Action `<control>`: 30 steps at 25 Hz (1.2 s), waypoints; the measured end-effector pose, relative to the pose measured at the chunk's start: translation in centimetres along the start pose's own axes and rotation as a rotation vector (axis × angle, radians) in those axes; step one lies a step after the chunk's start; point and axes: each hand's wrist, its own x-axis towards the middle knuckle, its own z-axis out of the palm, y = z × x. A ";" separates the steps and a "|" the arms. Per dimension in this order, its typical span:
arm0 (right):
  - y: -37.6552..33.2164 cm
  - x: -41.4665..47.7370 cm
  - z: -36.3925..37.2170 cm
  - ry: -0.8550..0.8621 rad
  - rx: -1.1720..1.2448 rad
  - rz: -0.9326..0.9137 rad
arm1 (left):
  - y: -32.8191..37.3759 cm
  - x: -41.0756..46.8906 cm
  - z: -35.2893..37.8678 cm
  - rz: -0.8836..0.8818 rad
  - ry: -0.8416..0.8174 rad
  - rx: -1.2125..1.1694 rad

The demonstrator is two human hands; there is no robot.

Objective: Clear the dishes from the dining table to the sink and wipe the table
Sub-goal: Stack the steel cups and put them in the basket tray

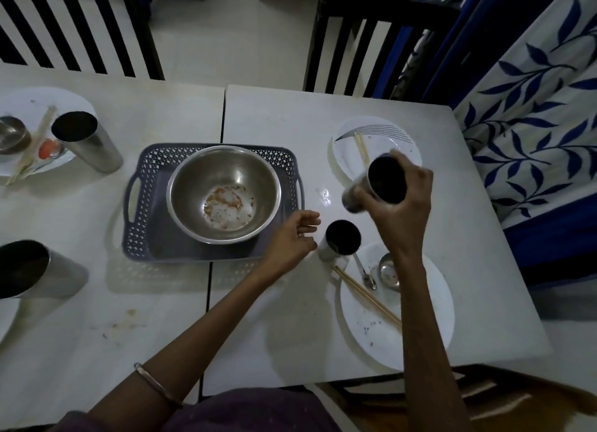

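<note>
Nearest, on the white tabletop (290, 318), a white plate (371, 328) carries chopsticks (366, 294), a spoon (365, 273) and a ladle (387, 271). Just beyond its rim stands a steel cup (340, 241); the left hand (290, 238) is beside it, fingers loosely apart, gripping nothing. Left of that hand a gray basket (142, 186) holds a stained steel bowl (223, 192). The right hand (400, 202) is clamped around a second steel tumbler (378, 183), lifted and tilted above the tabletop. Behind it lies another plate (384, 141) with chopsticks. Far left, more tumblers and a used plate remain.
</note>
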 end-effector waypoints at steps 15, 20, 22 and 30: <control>-0.2 -5.7 0.2 -0.030 0.007 0.038 | -0.3 1.7 2.8 0.250 -0.004 0.409; -2.4 -5.1 -1.1 0.162 0.192 -0.080 | 1.5 0.1 -0.3 0.347 0.228 0.347; -3.5 -4.4 -1.2 0.181 0.241 -0.109 | 2.0 -0.5 -1.9 0.353 0.294 0.349; -7.4 -4.4 3.5 -0.242 0.269 -0.236 | 4.5 -2.6 -6.0 0.443 0.391 0.443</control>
